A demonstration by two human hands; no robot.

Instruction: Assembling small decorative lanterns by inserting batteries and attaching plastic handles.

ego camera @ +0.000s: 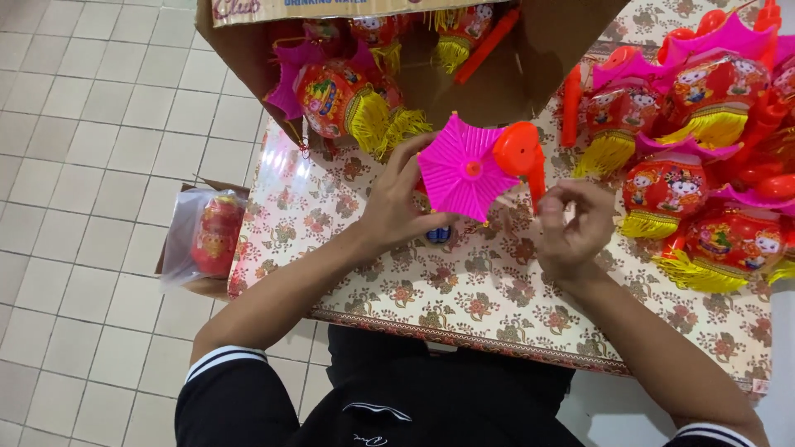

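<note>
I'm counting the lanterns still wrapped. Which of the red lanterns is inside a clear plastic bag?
The red lantern in the small box on the floor, left of the table. It alone sits in a clear bag; those on the table and in the cardboard box are bare.

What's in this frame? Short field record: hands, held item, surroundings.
left hand: grips a toy lantern under its pink ribbed top
right hand: fingers pinched just below the orange handle piece
surface: table with floral cloth
cardboard box: open, lying on the table, red lanterns with yellow fringe inside
lantern pile: finished red and pink lanterns at the right of the table
floor: bagged red lantern in a small box left of the table
</note>
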